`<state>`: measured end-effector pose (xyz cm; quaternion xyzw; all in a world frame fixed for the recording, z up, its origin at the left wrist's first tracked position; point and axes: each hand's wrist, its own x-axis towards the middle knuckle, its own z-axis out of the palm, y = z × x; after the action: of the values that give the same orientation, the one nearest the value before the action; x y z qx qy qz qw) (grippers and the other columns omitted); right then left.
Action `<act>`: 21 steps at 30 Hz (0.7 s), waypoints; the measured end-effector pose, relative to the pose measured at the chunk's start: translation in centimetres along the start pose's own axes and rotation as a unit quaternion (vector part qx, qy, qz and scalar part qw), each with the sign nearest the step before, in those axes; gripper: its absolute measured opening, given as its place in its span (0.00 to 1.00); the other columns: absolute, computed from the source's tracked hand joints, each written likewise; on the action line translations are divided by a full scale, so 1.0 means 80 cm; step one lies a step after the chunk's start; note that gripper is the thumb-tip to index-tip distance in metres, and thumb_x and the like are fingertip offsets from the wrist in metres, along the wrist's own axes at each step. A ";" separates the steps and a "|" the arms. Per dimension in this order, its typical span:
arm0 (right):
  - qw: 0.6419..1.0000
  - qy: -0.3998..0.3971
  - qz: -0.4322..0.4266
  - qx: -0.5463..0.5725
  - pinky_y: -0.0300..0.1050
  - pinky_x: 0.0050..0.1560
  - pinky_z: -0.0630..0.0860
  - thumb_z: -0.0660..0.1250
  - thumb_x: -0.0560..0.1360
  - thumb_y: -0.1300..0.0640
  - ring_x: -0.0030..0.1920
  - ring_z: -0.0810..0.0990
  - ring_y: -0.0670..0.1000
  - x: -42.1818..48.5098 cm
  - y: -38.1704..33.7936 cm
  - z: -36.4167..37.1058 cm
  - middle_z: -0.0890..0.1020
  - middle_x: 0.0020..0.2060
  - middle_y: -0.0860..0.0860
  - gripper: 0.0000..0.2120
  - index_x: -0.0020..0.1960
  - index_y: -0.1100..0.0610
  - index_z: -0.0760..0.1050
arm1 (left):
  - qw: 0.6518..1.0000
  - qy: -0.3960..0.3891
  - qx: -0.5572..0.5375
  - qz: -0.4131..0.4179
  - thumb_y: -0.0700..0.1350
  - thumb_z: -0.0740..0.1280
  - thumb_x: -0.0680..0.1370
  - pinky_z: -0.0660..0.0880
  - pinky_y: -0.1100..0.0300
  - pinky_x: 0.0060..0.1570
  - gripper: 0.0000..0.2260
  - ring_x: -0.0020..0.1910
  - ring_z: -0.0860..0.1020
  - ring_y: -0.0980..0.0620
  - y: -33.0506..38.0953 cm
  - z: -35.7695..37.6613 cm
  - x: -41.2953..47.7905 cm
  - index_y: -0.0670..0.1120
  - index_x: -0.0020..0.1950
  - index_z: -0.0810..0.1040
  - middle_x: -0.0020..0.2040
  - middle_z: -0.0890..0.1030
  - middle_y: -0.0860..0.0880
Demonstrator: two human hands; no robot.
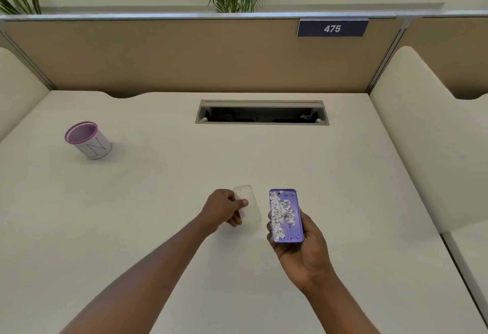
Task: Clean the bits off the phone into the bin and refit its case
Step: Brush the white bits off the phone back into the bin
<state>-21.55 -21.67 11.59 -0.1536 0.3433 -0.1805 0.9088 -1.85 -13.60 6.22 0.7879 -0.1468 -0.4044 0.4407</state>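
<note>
My right hand point(303, 252) holds a purple phone point(295, 230) flat from below, over the table's near middle. Several small white paper bits point(281, 213) lie heaped on its upper face, mostly along the left side. Just to the left, my left hand point(223, 208) pinches a clear see-through case point(249, 205) by its left edge, thumb on top. The case hovers at or just above the tabletop; I cannot tell if it touches. A small purple mesh bin point(87, 139) with white paper wrapped around it stands far off at the left.
The cream table point(158, 201) has a rectangular cable slot point(261, 114) open at the back middle. Tan partition walls point(184, 56) close off the back, with cream dividers at both sides. A blue sign reading 475 point(332, 28) hangs on the partition.
</note>
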 end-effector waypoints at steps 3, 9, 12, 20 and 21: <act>1.000 0.011 -0.012 -0.001 0.46 0.33 0.81 0.59 0.82 0.52 0.38 0.80 0.57 0.000 -0.011 -0.007 0.85 0.44 0.59 0.17 0.63 0.60 0.79 | 0.999 -0.008 0.044 -0.005 0.41 0.74 0.76 0.78 0.59 0.25 0.14 0.24 0.81 0.45 0.004 0.026 0.018 0.41 0.35 0.74 0.27 0.81 0.40; 0.999 0.038 -0.030 0.002 0.46 0.34 0.81 0.58 0.82 0.52 0.39 0.80 0.56 0.001 -0.030 -0.020 0.85 0.46 0.58 0.17 0.64 0.60 0.77 | 0.991 -0.008 0.130 -0.005 0.44 0.73 0.77 0.78 0.61 0.26 0.15 0.23 0.80 0.48 0.013 0.068 0.048 0.44 0.34 0.73 0.28 0.83 0.41; 0.998 0.049 -0.036 0.005 0.46 0.33 0.81 0.58 0.83 0.52 0.40 0.80 0.56 0.001 -0.039 -0.028 0.85 0.47 0.58 0.18 0.65 0.60 0.77 | 0.986 -0.016 0.163 0.006 0.45 0.73 0.76 0.80 0.60 0.28 0.15 0.23 0.81 0.47 0.018 0.084 0.058 0.44 0.34 0.72 0.30 0.84 0.39; 0.998 0.051 -0.037 0.015 0.46 0.33 0.82 0.58 0.83 0.52 0.36 0.84 0.55 0.006 -0.050 -0.038 0.87 0.44 0.57 0.16 0.62 0.59 0.79 | 0.966 0.003 0.256 0.027 0.53 0.73 0.75 0.82 0.54 0.30 0.17 0.24 0.81 0.44 0.024 0.104 0.059 0.44 0.35 0.73 0.29 0.84 0.41; 0.998 0.049 -0.038 0.014 0.46 0.33 0.82 0.58 0.83 0.53 0.36 0.84 0.55 0.006 -0.050 -0.039 0.87 0.44 0.57 0.16 0.61 0.59 0.79 | 0.960 0.011 0.280 0.029 0.55 0.72 0.76 0.82 0.54 0.32 0.18 0.24 0.81 0.44 0.025 0.104 0.058 0.44 0.36 0.73 0.31 0.85 0.41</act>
<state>-24.20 -25.91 10.70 -0.1450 0.3785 -0.2270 0.8856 -5.05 -22.22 3.17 0.8796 -0.2722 -0.3250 0.2159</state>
